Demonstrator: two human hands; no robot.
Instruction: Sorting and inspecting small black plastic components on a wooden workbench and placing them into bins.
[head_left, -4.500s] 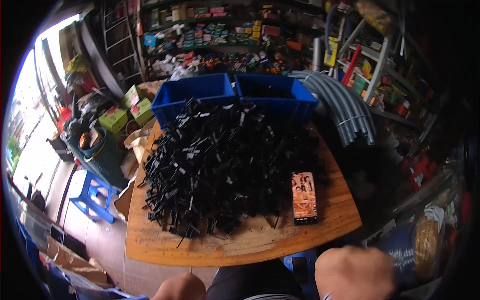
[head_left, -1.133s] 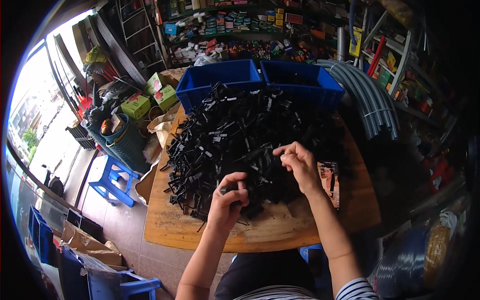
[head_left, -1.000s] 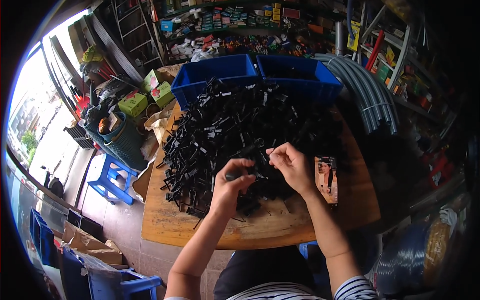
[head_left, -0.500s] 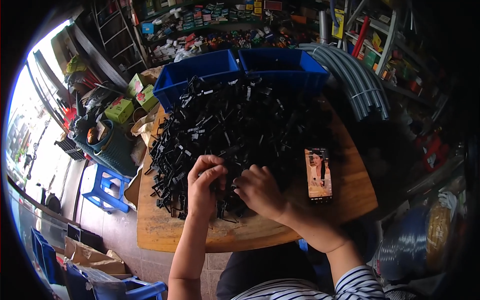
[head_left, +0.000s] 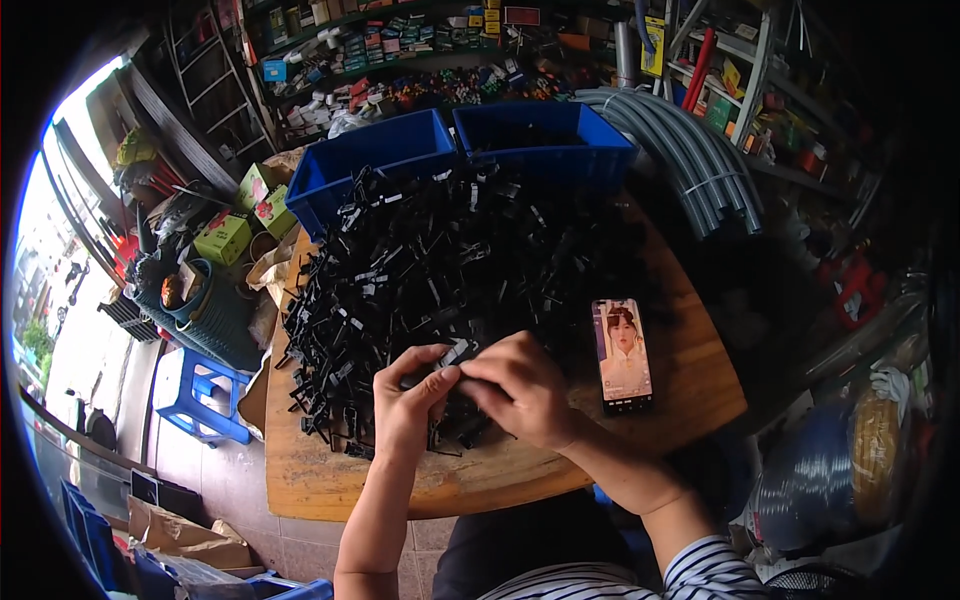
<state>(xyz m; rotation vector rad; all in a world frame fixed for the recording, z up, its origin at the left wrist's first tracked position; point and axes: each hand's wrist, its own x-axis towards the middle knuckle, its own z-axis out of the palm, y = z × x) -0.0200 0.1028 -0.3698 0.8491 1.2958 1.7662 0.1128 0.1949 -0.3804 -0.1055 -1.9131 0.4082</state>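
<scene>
A wide heap of small black plastic pieces [head_left: 400, 255], some showing pale shiny faces, covers much of the wooden table [head_left: 320, 488]. At its near edge my left hand [head_left: 408, 395] pinches one black plastic piece [head_left: 458, 352] with a light grey face, between thumb and forefinger. My right hand [head_left: 525, 385] meets it from the right, fingers curled together at the thumb of the left hand. What the right fingers grip is hidden. The exact kind of the pieces is too small to tell.
Two blue bins [head_left: 372, 148] stand behind the heap; the right one [head_left: 550, 150] has dark pieces in it. A lit phone [head_left: 622, 355] lies at the table's right. Grey pipe coils [head_left: 690, 150] lie beyond. A blue stool [head_left: 202, 398] and a basket [head_left: 210, 320] are at left.
My hands have come together, and a light-faced black plastic piece now shows in the left fingers. The right hand has turned inward. The view has shifted slightly, and the phone's picture has changed.
</scene>
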